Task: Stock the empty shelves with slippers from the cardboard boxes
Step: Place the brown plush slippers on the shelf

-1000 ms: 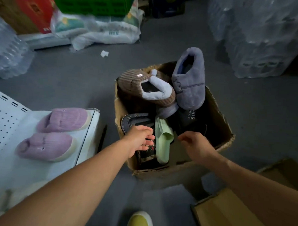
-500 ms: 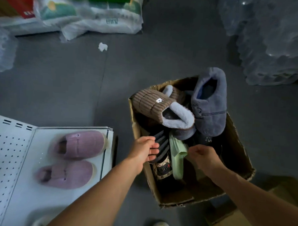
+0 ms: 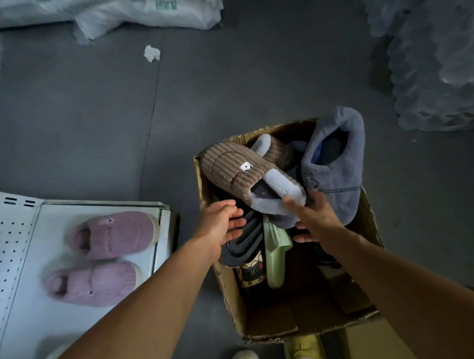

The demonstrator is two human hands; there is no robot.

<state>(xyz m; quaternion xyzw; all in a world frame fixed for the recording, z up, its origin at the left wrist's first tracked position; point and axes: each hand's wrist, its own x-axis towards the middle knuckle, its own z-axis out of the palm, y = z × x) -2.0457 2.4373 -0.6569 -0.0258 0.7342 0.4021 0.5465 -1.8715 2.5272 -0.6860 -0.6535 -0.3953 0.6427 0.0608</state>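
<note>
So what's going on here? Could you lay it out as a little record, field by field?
place: grey floor beside a white shelf
on shelf: two purple slippers, side by side
box: open cardboard box on the floor, holding mixed slippers
in box: brown ribbed slipper, grey-blue plush slipper, green slide, dark striped slide
left hand: fingers relaxed, over the dark striped slide, holding nothing
right hand: fingers spread, at the brown ribbed slipper's fleecy cuff
background: white sacks, wrapped bottle packs
</note>
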